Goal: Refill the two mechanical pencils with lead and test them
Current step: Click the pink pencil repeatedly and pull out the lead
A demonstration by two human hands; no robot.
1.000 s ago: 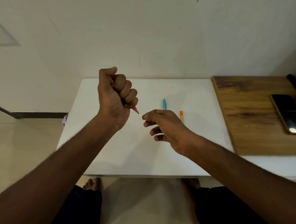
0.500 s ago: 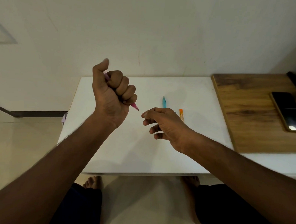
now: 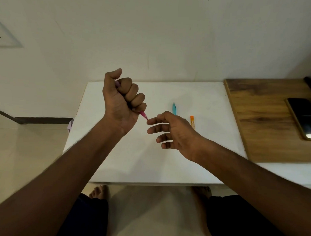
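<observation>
The left hand [image 3: 122, 102] fisted the pink pencil [image 3: 144, 115] at frame centre, thumb raised over its cap; this read as testing lead feed. The right hand [image 3: 174, 131], fingers relaxed and empty, met the tip. Next move: click, check lead. The blue pencil [image 3: 174, 108] and orange lead case [image 3: 192, 121] lay right of centre on the white surface [image 3: 205, 95]; a phone [image 3: 302, 117] sat far right. Nothing obstructed.

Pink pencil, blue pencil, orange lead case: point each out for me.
Pink pencil [image 3: 143, 114]: head view, tip end showing below the left fist.
Blue pencil [image 3: 174, 108]: head view, middle of the visible barrel.
Orange lead case [image 3: 192, 121]: head view, upper body, beside the right hand.
</observation>
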